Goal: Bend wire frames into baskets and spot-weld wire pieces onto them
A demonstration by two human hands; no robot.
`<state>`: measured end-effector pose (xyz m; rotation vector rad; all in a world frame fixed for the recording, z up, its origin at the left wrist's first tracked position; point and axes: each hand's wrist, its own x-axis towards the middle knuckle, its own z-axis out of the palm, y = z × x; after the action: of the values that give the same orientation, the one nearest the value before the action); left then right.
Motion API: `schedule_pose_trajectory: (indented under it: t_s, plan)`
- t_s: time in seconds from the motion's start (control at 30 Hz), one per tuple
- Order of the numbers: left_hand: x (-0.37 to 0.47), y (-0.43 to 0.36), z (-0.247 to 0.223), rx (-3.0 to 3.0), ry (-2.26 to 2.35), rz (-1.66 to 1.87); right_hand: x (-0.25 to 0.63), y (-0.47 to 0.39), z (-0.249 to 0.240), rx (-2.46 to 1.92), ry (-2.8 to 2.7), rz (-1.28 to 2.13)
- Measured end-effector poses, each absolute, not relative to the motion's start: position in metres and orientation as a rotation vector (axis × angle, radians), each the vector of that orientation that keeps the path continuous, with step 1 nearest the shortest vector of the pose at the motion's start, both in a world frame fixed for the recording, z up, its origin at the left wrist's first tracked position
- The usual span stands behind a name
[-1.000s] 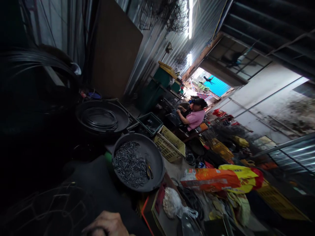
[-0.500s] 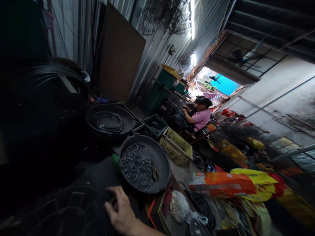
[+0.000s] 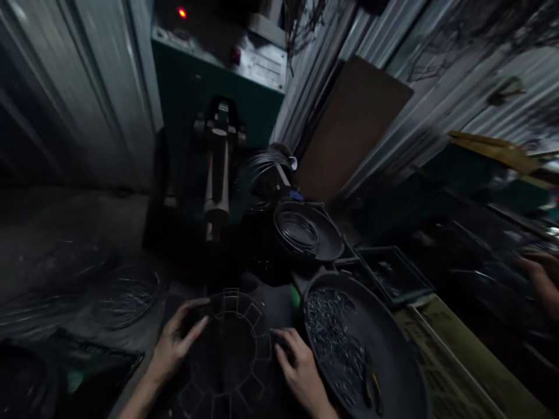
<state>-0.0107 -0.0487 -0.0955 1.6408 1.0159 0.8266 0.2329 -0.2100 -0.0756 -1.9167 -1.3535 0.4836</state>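
Observation:
A round wire frame made of ring and box-shaped segments lies low in the middle. My left hand is at its left edge, thumb and fingers apart. On the other side, my right hand is beside the frame's right edge, its fingers curled with a gap to the thumb; whether it holds a small piece is too dark to tell. Right of that hand sits a round dark pan with many bent metal pieces and yellow-and-black pliers.
A second pan holds coiled wire. Behind stands a green machine with a metal arm. A dark green crate and a yellow crate are at right. Another person's arm shows at the far right.
The view has swung left, bringing the machine and my left hand into sight. My right hand is now beside the wire frame. The frame appears more central.

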Motion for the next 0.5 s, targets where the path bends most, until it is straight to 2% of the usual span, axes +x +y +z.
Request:
schedule_pose_trajectory:
  t_s: [0.13,0.23,0.33,0.4,0.5]
  plan:
    - [-0.022,-0.044,-0.094,1.535,1.099,0.951,0.279,-0.152,-0.015,-1.887,-1.35,0.176]
    - [-0.035,-0.04,-0.092,1.456,1.154,1.088,0.313,-0.081,0.051,-1.722,-1.425,-0.198]
    - [-0.049,-0.04,-0.085,1.432,1.218,1.153,0.348,-0.01,0.102,-1.667,-1.62,-0.421]
    - [-0.061,-0.043,-0.083,1.427,1.299,1.195,0.376,0.024,0.11,-1.822,-1.625,-0.548]
    - [-0.08,-0.051,-0.088,1.402,1.464,1.208,0.417,0.041,0.076,-2.365,-1.585,-0.468]
